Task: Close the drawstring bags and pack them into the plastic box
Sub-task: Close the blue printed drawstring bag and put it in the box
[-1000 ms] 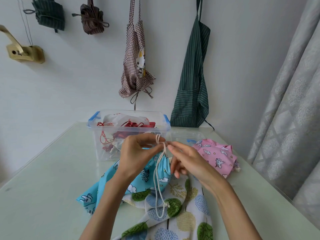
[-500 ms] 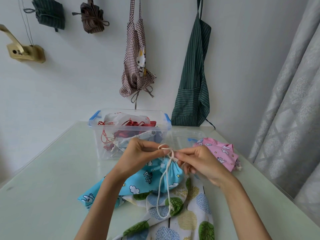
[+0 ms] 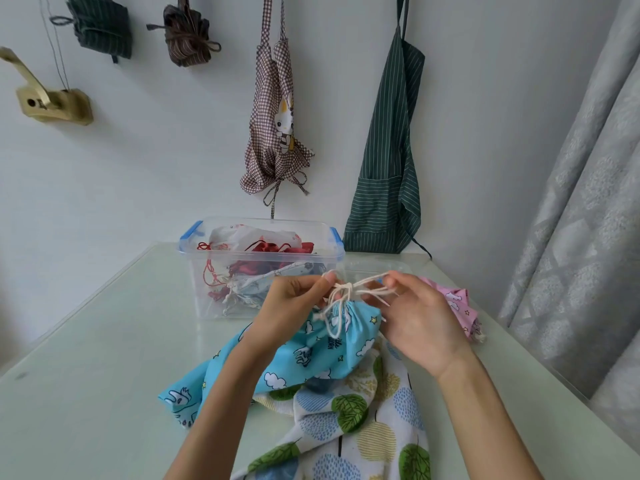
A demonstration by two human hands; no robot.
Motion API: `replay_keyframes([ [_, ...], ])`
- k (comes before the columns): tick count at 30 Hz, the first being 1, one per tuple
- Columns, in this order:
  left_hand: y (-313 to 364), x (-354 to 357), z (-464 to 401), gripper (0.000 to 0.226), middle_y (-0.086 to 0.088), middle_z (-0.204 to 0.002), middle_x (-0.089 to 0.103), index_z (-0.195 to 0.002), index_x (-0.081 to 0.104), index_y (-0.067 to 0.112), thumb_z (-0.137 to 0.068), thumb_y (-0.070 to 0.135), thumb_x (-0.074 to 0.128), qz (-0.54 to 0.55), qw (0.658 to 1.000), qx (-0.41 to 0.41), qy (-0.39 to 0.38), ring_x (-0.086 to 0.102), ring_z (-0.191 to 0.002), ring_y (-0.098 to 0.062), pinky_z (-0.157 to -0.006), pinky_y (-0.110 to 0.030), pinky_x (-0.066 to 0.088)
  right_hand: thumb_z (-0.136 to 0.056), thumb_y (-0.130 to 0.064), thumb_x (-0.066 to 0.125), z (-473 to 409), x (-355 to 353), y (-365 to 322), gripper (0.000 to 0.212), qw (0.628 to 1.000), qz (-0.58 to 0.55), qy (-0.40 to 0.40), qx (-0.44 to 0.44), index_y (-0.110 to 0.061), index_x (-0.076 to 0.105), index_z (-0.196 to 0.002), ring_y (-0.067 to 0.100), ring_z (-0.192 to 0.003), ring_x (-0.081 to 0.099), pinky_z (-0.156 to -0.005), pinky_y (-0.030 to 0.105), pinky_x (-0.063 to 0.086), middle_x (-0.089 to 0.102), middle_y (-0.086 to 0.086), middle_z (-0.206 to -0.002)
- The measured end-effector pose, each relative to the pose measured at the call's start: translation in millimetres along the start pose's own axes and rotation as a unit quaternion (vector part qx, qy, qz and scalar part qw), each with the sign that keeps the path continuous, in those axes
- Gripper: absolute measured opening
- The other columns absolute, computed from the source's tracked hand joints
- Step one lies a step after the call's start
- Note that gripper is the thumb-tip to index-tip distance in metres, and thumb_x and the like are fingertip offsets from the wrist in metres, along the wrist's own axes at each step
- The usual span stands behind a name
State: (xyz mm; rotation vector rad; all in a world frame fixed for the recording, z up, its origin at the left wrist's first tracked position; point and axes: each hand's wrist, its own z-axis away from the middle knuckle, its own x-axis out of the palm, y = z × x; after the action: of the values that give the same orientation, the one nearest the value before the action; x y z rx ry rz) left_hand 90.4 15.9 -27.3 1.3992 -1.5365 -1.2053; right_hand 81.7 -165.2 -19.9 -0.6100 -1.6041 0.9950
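A light blue drawstring bag (image 3: 311, 355) with cloud prints lies in the middle of the table, its mouth gathered tight. Its white cord (image 3: 341, 299) is knotted at the gathered mouth. My left hand (image 3: 294, 306) pinches the cord on the left of the knot, and my right hand (image 3: 419, 317) pinches the cord ends on the right. Under the blue bag lies a white bag (image 3: 360, 431) printed with green leaves. A pink bag (image 3: 457, 306) lies behind my right hand. The clear plastic box (image 3: 204, 271) with blue clips stands behind, holding several bags.
The pale green table (image 3: 86, 393) runs to a white wall. Aprons hang on the wall: a checked one (image 3: 273, 133) and a green striped one (image 3: 388, 174). A grey curtain (image 3: 581, 237) hangs at the right. The box lid (image 3: 367, 268) lies beside the box.
The long hanging cord loop has been drawn up into a knot at the bag's mouth. My hands have pulled apart sideways, and the bag's mouth sits lower.
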Motion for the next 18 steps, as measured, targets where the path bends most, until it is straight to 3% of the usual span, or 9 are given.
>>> replay_keyframes([
  [3, 4.0, 0.1, 0.9, 0.032, 0.002, -0.064, 0.063, -0.084, 0.075, 0.011, -0.095, 0.029, 0.051, 0.004, 1.000, -0.004, 0.016, 0.051, -0.055, -0.005, -0.056, -0.006, 0.041, -0.083, -0.026, 0.053, 0.8, 4.5, -2.5, 0.023, 0.998, -0.039, 0.023, -0.030, -0.017, 0.053, -0.062, 0.014, -0.069, 0.050, -0.065, 0.024, 0.041, 0.057, 0.000, -0.072],
  [6, 6.9, 0.2, 1.8, 0.031, 0.007, -0.054, 0.053, -0.081, 0.075, 0.015, -0.094, 0.031, 0.052, 0.007, 0.999, -0.011, 0.039, 0.033, -0.040, -0.003, -0.042, -0.006, 0.027, -0.081, -0.028, 0.056, -1.3, 1.2, -4.9, 0.024, 0.992, 0.008, 0.094, -0.087, -0.018, 0.048, -0.060, 0.011, -0.059, 0.040, -0.065, 0.026, 0.030, 0.049, -0.004, -0.059],
  [8, 6.6, 2.6, 1.4, 0.030, 0.016, -0.050, 0.057, -0.089, 0.074, 0.009, -0.094, 0.027, 0.052, 0.013, 0.999, -0.014, 0.048, 0.040, -0.038, 0.003, -0.042, -0.003, 0.029, -0.084, -0.031, 0.056, 1.9, 1.3, -8.7, 0.031, 0.979, 0.104, 0.126, -0.125, -0.017, 0.046, -0.058, 0.009, -0.051, 0.032, -0.061, 0.024, 0.028, 0.038, -0.009, -0.047],
  [10, 6.6, 2.4, 1.0, 0.028, 0.017, -0.052, 0.061, -0.091, 0.075, 0.008, -0.093, 0.028, 0.055, 0.014, 0.998, -0.019, 0.063, 0.044, -0.040, 0.006, -0.044, -0.002, 0.031, -0.089, -0.032, 0.058, 8.6, 3.9, -14.0, 0.036, 0.905, 0.327, 0.191, -0.192, -0.013, 0.049, -0.059, 0.006, -0.044, 0.029, -0.052, 0.019, 0.029, 0.034, -0.012, -0.039],
  [12, 6.1, -0.3, 0.3, 0.026, 0.014, -0.056, 0.064, -0.091, 0.076, 0.011, -0.091, 0.030, 0.058, 0.019, 0.997, -0.026, 0.071, 0.047, -0.044, 0.005, -0.047, -0.004, 0.034, -0.087, -0.040, 0.061, 14.2, -0.1, -20.3, 0.040, 0.770, 0.530, 0.262, -0.242, -0.013, 0.056, -0.058, 0.006, -0.041, 0.038, -0.046, 0.021, 0.033, 0.044, -0.009, -0.038],
  [13, 5.8, -1.3, 0.1, 0.026, 0.013, -0.058, 0.065, -0.091, 0.077, 0.013, -0.090, 0.031, 0.059, 0.020, 0.997, -0.029, 0.069, 0.048, -0.046, 0.004, -0.049, -0.005, 0.036, -0.085, -0.045, 0.062, 16.8, -3.2, -23.6, 0.039, 0.708, 0.602, 0.292, -0.227, -0.016, 0.059, -0.058, 0.010, -0.046, 0.047, -0.049, 0.024, 0.036, 0.050, -0.008, -0.043],
  [14, 6.7, -1.1, 0.4, 0.025, 0.012, -0.059, 0.065, -0.090, 0.076, 0.013, -0.090, 0.031, 0.058, 0.020, 0.997, -0.031, 0.063, 0.049, -0.047, 0.004, -0.050, -0.006, 0.036, -0.085, -0.047, 0.061, 19.0, -5.5, -26.8, 0.035, 0.669, 0.650, 0.305, -0.192, -0.020, 0.061, -0.062, 0.013, -0.056, 0.053, -0.056, 0.027, 0.040, 0.055, -0.008, -0.052],
  [16, 8.0, 0.7, 0.5, 0.026, 0.012, -0.060, 0.067, -0.090, 0.076, 0.012, -0.091, 0.030, 0.057, 0.018, 0.998, -0.028, 0.044, 0.051, -0.049, 0.004, -0.050, -0.009, 0.037, -0.089, -0.042, 0.056, 19.6, -9.9, -29.3, 0.019, 0.659, 0.683, 0.285, -0.134, -0.028, 0.065, -0.080, 0.014, -0.076, 0.056, -0.071, 0.030, 0.044, 0.063, -0.007, -0.082],
  [18, 9.3, 3.6, 0.8, 0.026, 0.013, -0.063, 0.069, -0.089, 0.075, 0.011, -0.092, 0.029, 0.057, 0.018, 0.999, -0.023, 0.027, 0.056, -0.057, 0.001, -0.055, -0.009, 0.042, -0.094, -0.033, 0.051, 17.3, -10.0, -30.8, 0.017, 0.708, 0.654, 0.225, -0.140, -0.028, 0.065, -0.101, 0.008, -0.082, 0.056, -0.071, 0.024, 0.043, 0.060, -0.011, -0.103],
])
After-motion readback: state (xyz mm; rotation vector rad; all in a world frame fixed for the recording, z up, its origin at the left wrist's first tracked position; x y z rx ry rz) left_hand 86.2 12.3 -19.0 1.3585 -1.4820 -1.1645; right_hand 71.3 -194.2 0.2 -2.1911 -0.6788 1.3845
